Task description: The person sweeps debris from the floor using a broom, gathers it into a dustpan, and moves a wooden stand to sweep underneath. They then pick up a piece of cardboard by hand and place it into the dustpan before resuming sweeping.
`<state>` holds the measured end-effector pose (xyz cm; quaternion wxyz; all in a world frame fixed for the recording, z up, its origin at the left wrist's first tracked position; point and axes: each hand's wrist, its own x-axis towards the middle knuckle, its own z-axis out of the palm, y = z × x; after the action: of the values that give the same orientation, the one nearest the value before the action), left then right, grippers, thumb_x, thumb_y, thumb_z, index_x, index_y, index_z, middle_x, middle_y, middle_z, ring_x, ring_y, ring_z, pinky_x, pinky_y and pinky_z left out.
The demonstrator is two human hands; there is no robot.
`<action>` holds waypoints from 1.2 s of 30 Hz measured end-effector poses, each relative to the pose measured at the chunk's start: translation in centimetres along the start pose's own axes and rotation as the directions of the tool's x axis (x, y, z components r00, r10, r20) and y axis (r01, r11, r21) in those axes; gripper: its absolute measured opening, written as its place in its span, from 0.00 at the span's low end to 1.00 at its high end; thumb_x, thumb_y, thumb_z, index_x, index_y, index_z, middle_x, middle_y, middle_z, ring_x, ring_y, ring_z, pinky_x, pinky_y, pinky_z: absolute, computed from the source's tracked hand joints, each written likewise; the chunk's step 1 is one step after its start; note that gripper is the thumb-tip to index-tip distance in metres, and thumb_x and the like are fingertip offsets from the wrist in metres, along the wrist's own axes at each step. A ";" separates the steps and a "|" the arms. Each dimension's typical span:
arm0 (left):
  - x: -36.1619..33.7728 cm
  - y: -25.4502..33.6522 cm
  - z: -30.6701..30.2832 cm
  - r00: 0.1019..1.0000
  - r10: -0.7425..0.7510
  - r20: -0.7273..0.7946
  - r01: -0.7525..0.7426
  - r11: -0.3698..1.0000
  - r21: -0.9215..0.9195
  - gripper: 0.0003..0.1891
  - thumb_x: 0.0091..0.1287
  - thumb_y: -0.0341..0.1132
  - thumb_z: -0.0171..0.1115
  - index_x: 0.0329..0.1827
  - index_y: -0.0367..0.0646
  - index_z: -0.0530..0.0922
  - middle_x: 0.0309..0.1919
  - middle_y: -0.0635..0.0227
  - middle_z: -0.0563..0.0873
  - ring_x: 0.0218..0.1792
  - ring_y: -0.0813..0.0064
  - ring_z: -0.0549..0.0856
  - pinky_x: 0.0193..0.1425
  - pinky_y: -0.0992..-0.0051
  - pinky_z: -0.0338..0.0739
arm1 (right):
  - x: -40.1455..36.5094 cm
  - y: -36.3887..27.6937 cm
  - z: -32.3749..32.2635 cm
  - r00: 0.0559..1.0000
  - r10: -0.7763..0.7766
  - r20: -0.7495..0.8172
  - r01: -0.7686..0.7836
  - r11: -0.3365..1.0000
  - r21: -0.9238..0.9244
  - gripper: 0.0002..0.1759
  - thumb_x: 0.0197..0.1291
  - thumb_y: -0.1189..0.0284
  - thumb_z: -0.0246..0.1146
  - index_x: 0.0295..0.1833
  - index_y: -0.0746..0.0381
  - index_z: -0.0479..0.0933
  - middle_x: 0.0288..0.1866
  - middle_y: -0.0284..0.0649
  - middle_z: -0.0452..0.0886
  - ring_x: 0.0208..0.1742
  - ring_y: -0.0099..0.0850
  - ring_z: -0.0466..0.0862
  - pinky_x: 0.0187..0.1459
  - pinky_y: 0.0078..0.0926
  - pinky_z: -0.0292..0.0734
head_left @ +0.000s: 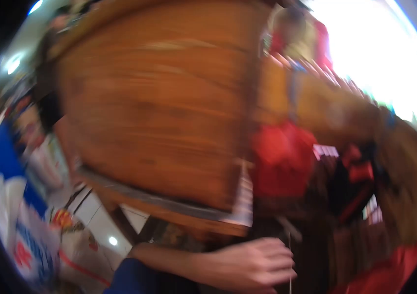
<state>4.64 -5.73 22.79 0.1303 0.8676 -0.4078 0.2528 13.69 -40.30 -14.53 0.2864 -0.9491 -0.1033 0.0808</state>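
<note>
In the head view, everything is blurred. A large wooden board takes up the middle, and a thin pale cord hangs below and to the right of its lower right corner. The cord is probably very light and limp, giving way at a touch and slack unless drawn tight; it may slip between loose fingers. A pinch between thumb and fingertip along its hanging length would suit it best. The board, by contrast, looks stiff and heavy, better taken by its edges with both hands.

The left hand is below the board's lower right corner, back upward, its fingers reaching to the right. They are bent and close together, about half closed. The cord runs right by the fingertips; whether they grip it or only pass in front of it, I cannot tell. The right hand is out of view, so its state cannot be told.

To the right of the board is a red bag, soft-looking, above the left hand and apart from it. Plastic bags lie to the lower left of the board, beside the tiled floor. A person is beyond the board's upper right corner.
</note>
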 end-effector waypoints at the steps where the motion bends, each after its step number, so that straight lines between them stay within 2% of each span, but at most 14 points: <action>1: -0.3 0.0 -0.5 1.000 -0.028 -0.002 0.028 0.998 0.055 0.15 0.62 0.38 0.62 0.47 0.39 0.78 0.45 0.60 0.81 0.51 0.62 0.80 0.60 0.63 0.72 | -1.8 1.0 0.2 0.998 0.062 -0.015 -0.061 0.998 0.018 0.16 0.58 0.73 0.60 0.52 0.62 0.76 0.40 0.55 0.82 0.41 0.49 0.83 0.42 0.42 0.76; 4: -1.9 -0.3 -1.5 1.000 -0.005 -0.004 0.006 0.946 0.324 0.14 0.64 0.41 0.58 0.50 0.47 0.76 0.40 0.61 0.83 0.47 0.62 0.83 0.57 0.55 0.75 | -6.5 0.7 -0.3 0.981 0.194 -0.026 -0.192 0.979 0.074 0.16 0.57 0.73 0.61 0.52 0.63 0.76 0.39 0.55 0.82 0.40 0.49 0.83 0.41 0.42 0.77; 6: -3.3 -0.2 -0.7 0.983 0.016 -0.182 0.082 0.852 0.517 0.09 0.64 0.40 0.61 0.44 0.51 0.79 0.37 0.67 0.85 0.45 0.65 0.83 0.57 0.59 0.76 | -5.4 -1.3 -1.9 0.989 0.126 -0.084 -0.109 0.977 0.185 0.16 0.60 0.72 0.58 0.51 0.68 0.75 0.36 0.57 0.81 0.39 0.56 0.81 0.41 0.46 0.76; 8: -4.7 -0.5 0.5 0.938 0.021 -0.346 0.215 0.747 0.629 0.10 0.65 0.39 0.57 0.48 0.52 0.75 0.37 0.63 0.84 0.44 0.59 0.82 0.57 0.56 0.76 | -2.6 -0.5 -1.0 0.993 0.075 -0.095 -0.048 0.964 0.261 0.17 0.60 0.73 0.57 0.53 0.68 0.74 0.37 0.58 0.80 0.41 0.57 0.80 0.42 0.45 0.75; 12: -7.3 -0.5 -1.1 0.994 0.062 -0.095 0.043 0.568 0.822 0.17 0.64 0.34 0.49 0.56 0.50 0.68 0.42 0.57 0.82 0.47 0.53 0.80 0.59 0.52 0.73 | 5.8 0.3 2.6 0.991 -0.001 -0.132 0.037 0.961 0.273 0.18 0.59 0.74 0.57 0.55 0.68 0.73 0.38 0.59 0.80 0.41 0.57 0.80 0.41 0.46 0.75; 15: -7.4 0.9 -0.3 0.994 -0.043 -0.099 0.107 0.511 0.853 0.16 0.63 0.33 0.49 0.55 0.51 0.68 0.42 0.59 0.82 0.49 0.53 0.80 0.65 0.50 0.66 | 14.3 -2.0 4.5 0.961 -0.159 -0.226 0.228 0.918 0.325 0.20 0.60 0.75 0.56 0.58 0.67 0.71 0.36 0.60 0.80 0.39 0.58 0.80 0.39 0.48 0.75; 17: -7.0 2.0 -0.3 0.959 -0.283 -0.031 0.162 0.454 0.876 0.16 0.62 0.33 0.51 0.53 0.52 0.69 0.43 0.62 0.83 0.50 0.55 0.80 0.70 0.48 0.56 | 20.4 -3.9 6.1 0.943 -0.238 -0.234 0.303 0.905 0.299 0.23 0.60 0.74 0.56 0.61 0.66 0.69 0.36 0.60 0.80 0.38 0.58 0.80 0.38 0.49 0.74; 18: -6.7 1.7 -0.2 0.956 -0.293 -0.025 0.161 0.449 0.879 0.16 0.62 0.33 0.51 0.53 0.52 0.69 0.43 0.62 0.83 0.50 0.55 0.80 0.70 0.48 0.56 | 23.4 -4.9 6.9 0.932 -0.277 -0.232 0.335 0.904 0.265 0.24 0.60 0.74 0.56 0.63 0.65 0.67 0.36 0.60 0.80 0.37 0.57 0.80 0.38 0.49 0.74; 20: -6.4 1.4 0.1 0.960 -0.281 -0.018 0.152 0.466 0.872 0.16 0.60 0.34 0.52 0.52 0.54 0.69 0.44 0.64 0.83 0.51 0.57 0.80 0.72 0.48 0.51 | 28.3 -8.3 6.8 0.975 -0.203 -0.088 0.217 0.953 0.212 0.25 0.62 0.73 0.54 0.65 0.61 0.66 0.38 0.61 0.80 0.40 0.59 0.79 0.42 0.52 0.74; 23: -6.3 1.9 -1.1 0.931 -0.346 0.118 0.058 0.460 0.886 0.17 0.61 0.32 0.49 0.54 0.51 0.67 0.46 0.63 0.82 0.53 0.55 0.79 0.72 0.48 0.51 | 33.4 -9.9 8.0 0.968 -0.246 0.051 0.239 0.964 0.116 0.27 0.63 0.72 0.51 0.68 0.59 0.63 0.36 0.63 0.79 0.38 0.60 0.79 0.41 0.54 0.73; 25: -6.1 2.2 -2.0 0.905 -0.355 0.235 -0.037 0.484 0.875 0.15 0.64 0.30 0.45 0.55 0.47 0.65 0.47 0.59 0.82 0.54 0.53 0.79 0.72 0.49 0.52 | 33.7 -9.6 8.0 0.956 -0.281 0.090 0.278 0.960 0.045 0.27 0.63 0.72 0.49 0.70 0.58 0.61 0.34 0.63 0.79 0.37 0.60 0.79 0.41 0.54 0.73; 28: -7.1 1.4 -1.3 0.951 -0.266 0.160 -0.036 0.417 0.908 0.15 0.65 0.30 0.45 0.55 0.43 0.64 0.46 0.54 0.82 0.52 0.51 0.80 0.70 0.48 0.56 | 30.6 -6.9 5.1 0.934 -0.340 0.109 0.341 0.940 0.018 0.28 0.63 0.72 0.49 0.70 0.57 0.61 0.34 0.62 0.79 0.37 0.59 0.79 0.41 0.55 0.73; 32: -6.7 2.9 -0.7 0.898 -0.438 0.050 0.136 0.383 0.914 0.15 0.70 0.32 0.44 0.57 0.38 0.62 0.48 0.48 0.80 0.52 0.45 0.79 0.63 0.47 0.66 | 22.5 -3.6 -0.1 0.958 -0.249 0.141 0.237 0.967 0.096 0.26 0.62 0.73 0.52 0.68 0.53 0.67 0.33 0.60 0.79 0.34 0.57 0.79 0.39 0.50 0.73; 36: -9.3 1.0 -1.5 0.965 -0.262 0.007 0.121 0.466 0.876 0.17 0.70 0.33 0.49 0.54 0.30 0.62 0.52 0.37 0.76 0.54 0.39 0.77 0.60 0.42 0.70 | 14.9 -2.6 -3.4 0.971 -0.109 0.212 0.075 0.984 0.161 0.27 0.62 0.74 0.52 0.68 0.51 0.66 0.35 0.58 0.79 0.35 0.57 0.79 0.40 0.48 0.73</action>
<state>-1.67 0.24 18.97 -0.3266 0.8697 -0.1323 0.3458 28.41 -36.33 -11.70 0.3478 -0.9040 -0.1720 0.1796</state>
